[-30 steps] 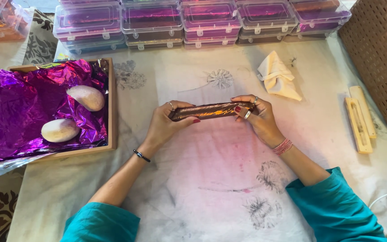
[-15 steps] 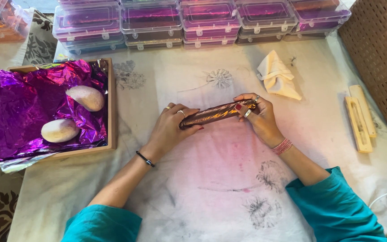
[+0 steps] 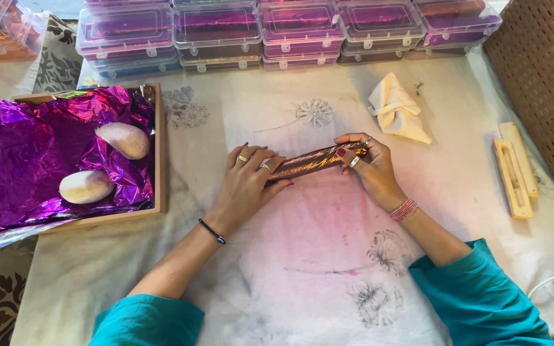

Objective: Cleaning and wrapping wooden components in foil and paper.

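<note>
Your left hand (image 3: pixel 248 176) and right hand (image 3: pixel 367 163) grip the ends of a foil-wrapped roll (image 3: pixel 312 161) at the centre of the cloth-covered worktop (image 3: pixel 302 256). At nine o'clock sits a wooden tray (image 3: pixel 159 154) with purple foil (image 3: pixel 40 154); clear plastic boxes (image 3: pixel 219 29) line twelve o'clock; a wicker basket (image 3: pixel 543 77) stands at two.

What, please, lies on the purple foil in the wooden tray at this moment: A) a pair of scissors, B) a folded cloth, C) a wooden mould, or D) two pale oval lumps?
D: two pale oval lumps rest on the purple foil inside the wooden tray.
</note>
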